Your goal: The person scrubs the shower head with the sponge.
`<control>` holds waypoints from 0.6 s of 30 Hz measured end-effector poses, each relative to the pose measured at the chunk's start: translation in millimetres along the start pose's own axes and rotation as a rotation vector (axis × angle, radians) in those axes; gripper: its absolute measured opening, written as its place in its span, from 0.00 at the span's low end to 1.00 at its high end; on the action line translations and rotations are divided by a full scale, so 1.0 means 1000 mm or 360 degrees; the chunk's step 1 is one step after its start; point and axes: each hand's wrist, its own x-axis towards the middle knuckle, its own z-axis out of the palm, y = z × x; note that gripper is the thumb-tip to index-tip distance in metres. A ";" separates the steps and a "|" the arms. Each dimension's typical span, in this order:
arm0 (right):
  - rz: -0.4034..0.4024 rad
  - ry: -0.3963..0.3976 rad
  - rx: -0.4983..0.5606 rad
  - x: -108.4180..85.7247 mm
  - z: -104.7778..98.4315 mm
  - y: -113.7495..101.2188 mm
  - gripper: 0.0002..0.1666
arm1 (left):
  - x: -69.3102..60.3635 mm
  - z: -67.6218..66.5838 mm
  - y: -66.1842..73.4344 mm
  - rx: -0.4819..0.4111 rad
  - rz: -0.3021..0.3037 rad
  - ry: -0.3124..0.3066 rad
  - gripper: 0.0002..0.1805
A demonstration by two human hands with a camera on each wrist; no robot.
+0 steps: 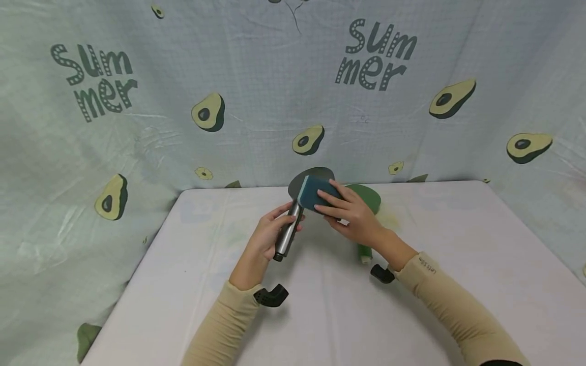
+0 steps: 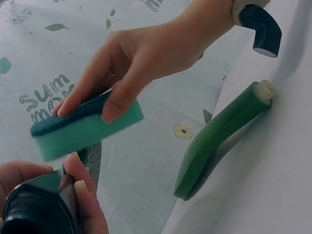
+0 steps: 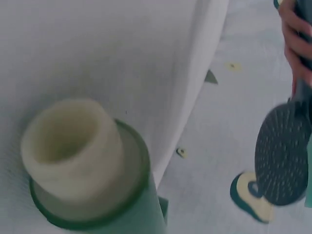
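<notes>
My left hand (image 1: 270, 231) grips the silver handle of a hand shower (image 1: 286, 235) above the table, its grey round head tilted up. In the right wrist view, the nozzle-dotted face of this hand shower (image 3: 280, 156) shows. A teal sponge (image 1: 315, 194) with a darker scouring layer is pinched between the thumb and fingers of my right hand (image 1: 359, 218). From the head, the sponge overlaps the shower head; whether they touch, I cannot tell. Below my right hand, a green hand shower (image 1: 370, 197) lies on the table, its pale threaded end toward me.
A white cloth covers the table (image 1: 220, 315). Behind it and along the sides hangs a pale curtain (image 1: 256, 76) printed with avocados and lettering. Black curved pieces (image 1: 271, 296) sit at both wrists.
</notes>
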 end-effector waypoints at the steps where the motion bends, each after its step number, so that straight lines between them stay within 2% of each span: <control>1: 0.0084 0.0047 0.0029 -0.001 -0.002 0.002 0.27 | 0.000 0.001 0.000 -0.0010 0.0000 -0.0003 0.29; 6: 0.0604 0.0274 0.0175 -0.005 -0.013 0.015 0.28 | -0.003 0.001 -0.001 -0.0041 0.0040 -0.0053 0.31; 8: 0.0734 0.0316 0.0188 -0.007 -0.015 0.017 0.28 | -0.004 0.002 -0.002 -0.0045 0.0034 -0.0072 0.32; 10: 0.0767 0.0340 0.0179 -0.009 -0.014 0.016 0.28 | -0.004 0.002 -0.002 -0.0042 0.0004 -0.0079 0.32; 11: 0.0739 0.0352 0.0178 -0.010 -0.013 0.014 0.28 | -0.004 0.002 -0.002 -0.0042 -0.0016 -0.0076 0.32; 13: 0.0590 0.0343 0.0154 -0.012 -0.010 0.008 0.28 | -0.003 0.003 -0.002 -0.0026 -0.0051 -0.0058 0.31; 18: 0.0018 0.0185 0.0089 -0.007 -0.001 -0.004 0.17 | 0.000 0.003 0.000 -0.0010 -0.0059 -0.0059 0.30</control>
